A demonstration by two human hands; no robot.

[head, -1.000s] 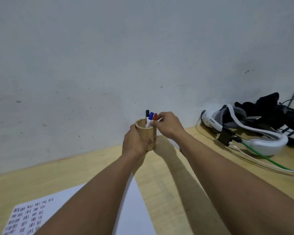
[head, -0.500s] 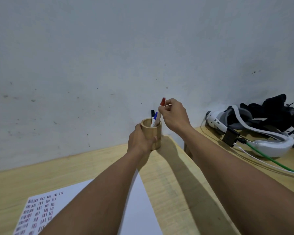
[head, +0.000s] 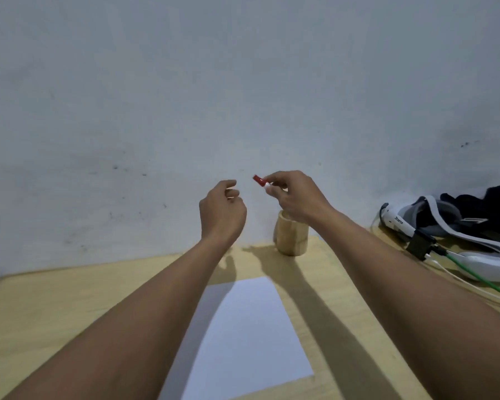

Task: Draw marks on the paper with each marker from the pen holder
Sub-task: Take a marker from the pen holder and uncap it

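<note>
A round wooden pen holder [head: 291, 236] stands at the back of the table against the wall. My right hand [head: 296, 197] is raised above it and grips a white marker with a red cap [head: 259, 181], the cap pointing up and left. My left hand [head: 222, 210] hovers in the air just left of the marker, fingers loosely curled and holding nothing. A white sheet of paper [head: 248, 339] lies on the table between my forearms, its left part hidden by my left arm. My right hand covers the holder's opening, so any other markers are out of sight.
The light wooden table [head: 55, 307] ends at a grey-white wall. At the right lie a white headset [head: 445, 238] with a black strap, a dark bundle and green and white cables [head: 479, 284] running toward the table's front.
My right hand has pulled the red-capped marker out of the holder and lifted it clear. My left hand has let go of the holder and risen beside the marker. The view has tilted down.
</note>
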